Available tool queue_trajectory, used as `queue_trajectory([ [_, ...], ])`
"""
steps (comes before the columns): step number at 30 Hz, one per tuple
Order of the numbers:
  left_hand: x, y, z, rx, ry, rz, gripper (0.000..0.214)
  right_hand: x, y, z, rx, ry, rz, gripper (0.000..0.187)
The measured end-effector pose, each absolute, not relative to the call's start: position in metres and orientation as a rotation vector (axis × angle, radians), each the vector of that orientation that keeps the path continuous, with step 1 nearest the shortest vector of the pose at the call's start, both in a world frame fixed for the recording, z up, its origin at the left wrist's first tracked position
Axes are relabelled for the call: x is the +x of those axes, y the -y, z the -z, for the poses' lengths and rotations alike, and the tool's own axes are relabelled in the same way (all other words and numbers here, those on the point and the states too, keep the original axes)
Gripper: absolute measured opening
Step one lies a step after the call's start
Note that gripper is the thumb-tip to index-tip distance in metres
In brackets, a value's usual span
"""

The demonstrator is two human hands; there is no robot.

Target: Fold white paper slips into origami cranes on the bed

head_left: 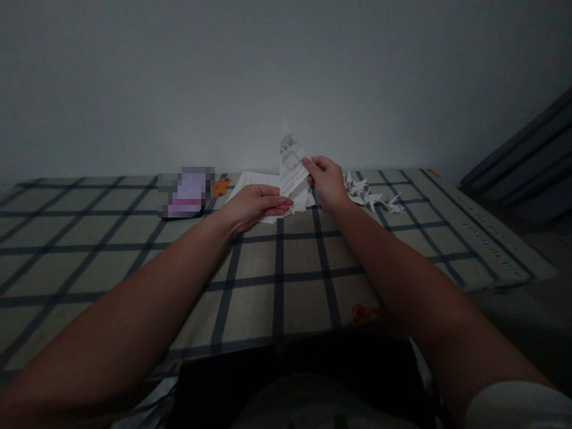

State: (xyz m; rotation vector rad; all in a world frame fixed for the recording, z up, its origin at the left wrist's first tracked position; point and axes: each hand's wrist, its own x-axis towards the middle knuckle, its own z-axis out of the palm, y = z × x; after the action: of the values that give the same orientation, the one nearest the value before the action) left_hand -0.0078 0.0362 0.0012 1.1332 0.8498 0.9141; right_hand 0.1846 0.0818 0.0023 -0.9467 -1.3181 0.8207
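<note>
Between my hands stands a folded sheet of printed paper, its pointed tip upward. My right hand pinches its right edge between thumb and fingers. At the lower left corner, my left hand has its fingers closed on the same paper. Below and behind it lie white paper sheets, partly covered by my left hand. Several small folded paper figures, pointed like origami cranes, sit in a cluster to the right of my right hand.
A phone with a blurred, purplish screen lies left of the papers. The surface is covered by a checked cloth with orange bear prints. A pale wall rises behind, and dark folded fabric hangs at the right.
</note>
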Motion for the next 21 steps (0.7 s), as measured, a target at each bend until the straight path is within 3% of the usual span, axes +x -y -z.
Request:
queue_trajectory([
  [8, -0.011, -0.036, 0.000, 1.114, -0.792, -0.907, 0.035, 0.187, -0.081, -0.007, -1.001, 1.297, -0.801, 0.036],
  [21, -0.014, -0.042, -0.001, 1.167, -0.806, -1.093, 0.019, 0.182, -0.073, -0.010, -0.993, 1.412, -0.793, 0.034],
])
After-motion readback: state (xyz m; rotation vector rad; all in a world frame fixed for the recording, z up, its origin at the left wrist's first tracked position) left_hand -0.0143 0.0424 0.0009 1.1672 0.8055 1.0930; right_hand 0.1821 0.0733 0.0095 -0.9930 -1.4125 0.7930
